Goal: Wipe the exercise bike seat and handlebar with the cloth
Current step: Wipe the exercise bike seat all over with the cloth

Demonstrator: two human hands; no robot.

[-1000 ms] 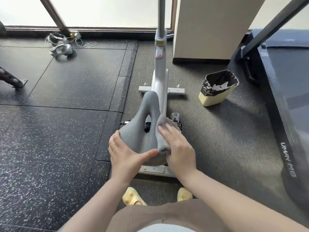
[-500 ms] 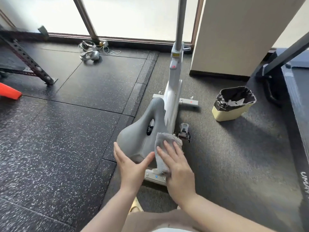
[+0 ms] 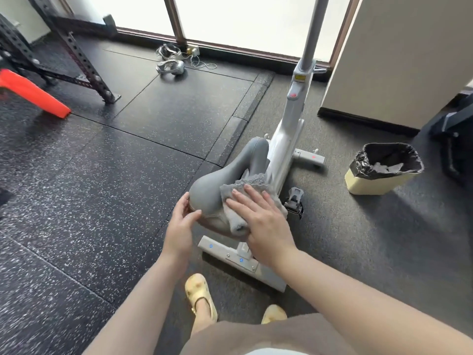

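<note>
The grey bike seat [image 3: 217, 185] points away from me, mounted on a white exercise bike frame [image 3: 289, 129]. A grey cloth [image 3: 245, 187] lies over the seat's right rear part. My right hand [image 3: 261, 216] presses flat on the cloth, fingers spread. My left hand [image 3: 180, 224] rests against the seat's left rear edge, fingers loosely apart, thumb touching the seat. The bike's grey upright post [image 3: 313, 29] rises out of the top of the frame. The handlebar is not in view.
A lined waste bin [image 3: 381, 170] stands on the carpet to the right. A beige column [image 3: 399, 60] is behind it, a treadmill [image 3: 458, 139] at far right. A black rack [image 3: 76, 60] and an orange object [image 3: 33, 93] sit left; cables [image 3: 171, 62] lie by the window.
The view has swung left and back. My right hand has slid the cloth across the rear of the seat and now lies flatter. My left hand has shifted to the seat's left edge.
</note>
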